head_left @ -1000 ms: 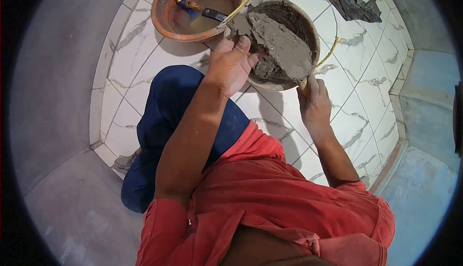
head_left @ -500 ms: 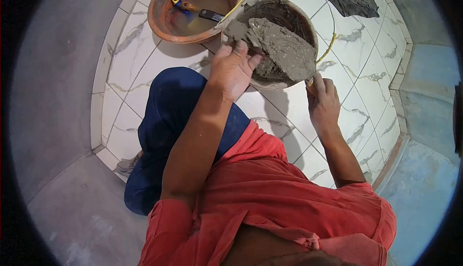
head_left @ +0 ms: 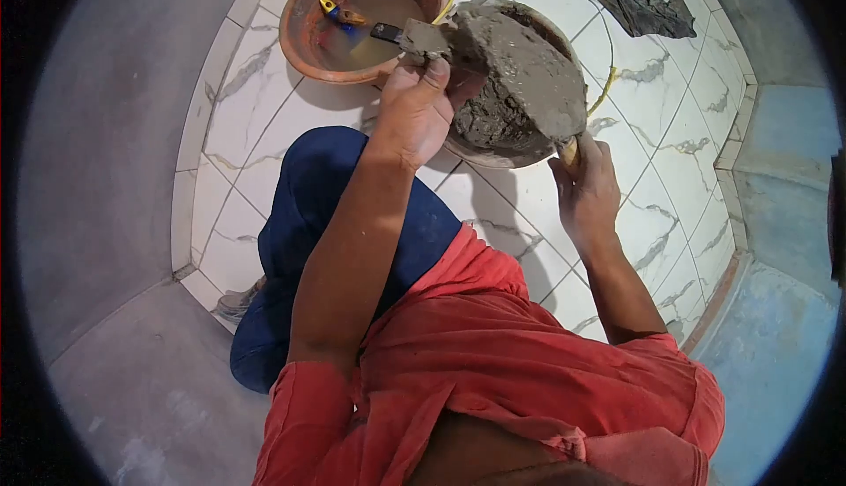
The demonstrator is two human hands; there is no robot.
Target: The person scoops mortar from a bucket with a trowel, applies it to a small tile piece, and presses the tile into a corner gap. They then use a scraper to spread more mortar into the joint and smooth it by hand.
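My right hand (head_left: 590, 191) is closed around the wooden handle (head_left: 571, 155) of a trowel. Wet grey mortar (head_left: 538, 76) is heaped on the trowel and hides its blade. Beneath lies a bucket (head_left: 498, 160) with more dark mortar inside. My left hand (head_left: 414, 111) pinches a small flat piece smeared with mortar (head_left: 426, 39) at the bucket's left side, beside the trowel's load; mortar hides what the piece is made of.
An orange-brown basin (head_left: 304, 61) of murky water stands left of the bucket. In it are a yellow-and-blue-handled brush (head_left: 339, 14) and a black-handled tool (head_left: 386, 33). A dark crumpled cloth (head_left: 639, 1) lies on the marbled tile floor (head_left: 652, 169). Walls enclose both sides.
The loaded trowel has risen and tipped, baring more mortar in the bucket below. My left hand has moved up slightly, lifting the flat piece clear toward the basin side.
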